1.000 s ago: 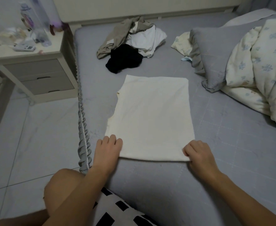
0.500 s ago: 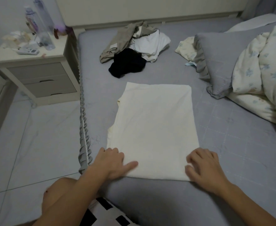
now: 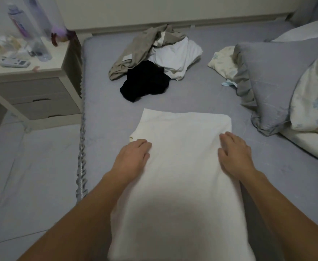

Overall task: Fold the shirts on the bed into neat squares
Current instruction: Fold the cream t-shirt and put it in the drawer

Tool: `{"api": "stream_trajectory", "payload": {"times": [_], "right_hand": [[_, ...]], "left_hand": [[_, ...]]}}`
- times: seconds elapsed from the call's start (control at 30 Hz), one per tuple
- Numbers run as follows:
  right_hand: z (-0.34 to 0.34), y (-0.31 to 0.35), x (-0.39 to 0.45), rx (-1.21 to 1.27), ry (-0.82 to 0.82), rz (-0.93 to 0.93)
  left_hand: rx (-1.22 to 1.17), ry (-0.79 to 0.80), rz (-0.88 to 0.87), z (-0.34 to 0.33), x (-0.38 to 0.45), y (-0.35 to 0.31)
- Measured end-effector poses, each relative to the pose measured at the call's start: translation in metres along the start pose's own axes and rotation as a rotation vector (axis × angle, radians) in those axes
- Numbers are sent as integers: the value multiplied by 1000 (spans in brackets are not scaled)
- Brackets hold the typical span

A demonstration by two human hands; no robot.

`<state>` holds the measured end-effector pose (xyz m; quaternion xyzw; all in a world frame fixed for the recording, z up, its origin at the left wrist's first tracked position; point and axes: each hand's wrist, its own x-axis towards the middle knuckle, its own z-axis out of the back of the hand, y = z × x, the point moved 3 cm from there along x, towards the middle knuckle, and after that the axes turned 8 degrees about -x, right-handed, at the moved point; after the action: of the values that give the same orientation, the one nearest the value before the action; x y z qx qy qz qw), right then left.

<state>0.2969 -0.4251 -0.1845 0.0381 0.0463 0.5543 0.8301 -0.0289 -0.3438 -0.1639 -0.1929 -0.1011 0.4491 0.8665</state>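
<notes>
A cream shirt (image 3: 182, 166) lies lengthwise on the grey bed (image 3: 101, 113) in front of me. Its near part is raised off the bed and reaches the bottom of the view, blurred. My left hand (image 3: 133, 157) holds the raised cloth at its left edge and my right hand (image 3: 235, 153) holds the right edge. On both hands the fingers lie on top and the thumbs are hidden under the cloth. The shirt's far end rests flat on the bed. Beyond it sits a pile of unfolded clothes: a black garment (image 3: 145, 81), a white one (image 3: 177, 57) and a beige one (image 3: 135, 51).
A grey pillow (image 3: 271, 78) and a floral duvet (image 3: 312, 102) fill the bed's right side. A white nightstand (image 3: 32, 95) with bottles and a remote stands left of the bed, above a tiled floor (image 3: 22, 176). The bed's frilled left edge (image 3: 82, 157) runs beside my left arm.
Both hands went from the shirt's near hem on the bed to about halfway up the shirt, lifting the near cloth with them. The view has moved closer to the bed.
</notes>
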Motion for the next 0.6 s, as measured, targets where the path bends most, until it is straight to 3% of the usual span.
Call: {"api": "stream_trajectory", "payload": {"times": [0.13, 0.27, 0.33, 0.47, 0.6], "right_hand": [[1, 3, 56, -53, 51, 171], [-6, 1, 90, -78, 155, 252], [-8, -2, 99, -88, 163, 237], [-6, -1, 100, -175, 138, 251], [9, 7, 101, -67, 105, 284]], "left_hand": [[-1, 30, -53, -3, 79, 1], [51, 212, 30, -13, 136, 18], [23, 282, 71, -15, 149, 32], [121, 290, -16, -19, 153, 39], [28, 320, -19, -5, 156, 35]]}}
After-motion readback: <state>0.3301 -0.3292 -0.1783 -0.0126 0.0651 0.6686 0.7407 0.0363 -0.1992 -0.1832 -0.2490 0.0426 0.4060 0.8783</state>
